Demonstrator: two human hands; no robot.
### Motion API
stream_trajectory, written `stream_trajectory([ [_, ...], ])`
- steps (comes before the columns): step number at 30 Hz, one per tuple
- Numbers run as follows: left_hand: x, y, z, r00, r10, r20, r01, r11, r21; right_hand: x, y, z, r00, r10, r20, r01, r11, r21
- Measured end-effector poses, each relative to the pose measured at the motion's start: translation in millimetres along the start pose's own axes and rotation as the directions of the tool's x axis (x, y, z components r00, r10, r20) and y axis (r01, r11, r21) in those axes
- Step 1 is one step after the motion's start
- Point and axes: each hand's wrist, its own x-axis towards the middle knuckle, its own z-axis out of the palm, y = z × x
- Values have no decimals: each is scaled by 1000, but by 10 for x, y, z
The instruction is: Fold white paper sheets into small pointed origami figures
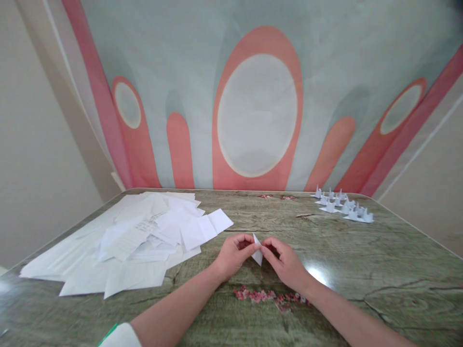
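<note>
A small piece of folded white paper (pixel 257 255), pointed at top and bottom, is held upright just above the table between my two hands. My left hand (pixel 233 255) pinches its left side between thumb and fingers. From the other side my right hand (pixel 284 260) grips it the same way, thumb tip close to the left thumb. The fingers hide part of the folds. At the back right several folded white paper figures (pixel 330 206) with upright points stand grouped on the table.
A loose heap of white paper sheets (pixel 83 250), some with writing, covers the left of the wood-grain table (pixel 379 260). A creased sheet (pixel 220 220) lies at its right edge. Pink flower patterns (pixel 255 294) show on the tabletop near my forearms. A patterned backdrop (pixel 195 62) hangs behind.
</note>
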Motion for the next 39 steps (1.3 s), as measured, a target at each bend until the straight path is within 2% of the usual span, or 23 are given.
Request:
stream_trajectory([
  [3, -8, 34, -2, 999, -18, 37, 18, 1000, 1, -2, -21, -10, 999, -8, 33, 8, 1000, 2],
  [8, -12, 68, 15, 999, -34, 16, 35, 998, -49, -11, -25, -10, 999, -6, 46, 5, 1000, 17],
  [17, -46, 69, 97, 989, -103, -110, 92, 990, -105, -21, -56, 10, 999, 37, 39, -40, 997, 70],
  [23, -85, 38, 135, 987, -81, -140, 66, 992, -109, -9, -86, -9, 999, -24, 46, 23, 1000, 17],
  [33, -20, 19, 22, 991, -128, -25, 126, 988, -93, -17, -22, -12, 993, -2, 115, 1, 1000, 13],
  [39, -26, -30, 95, 981, -104, -164, 88, 991, -100, 16, -36, -27, 985, 23, 170, -27, 999, 21],
])
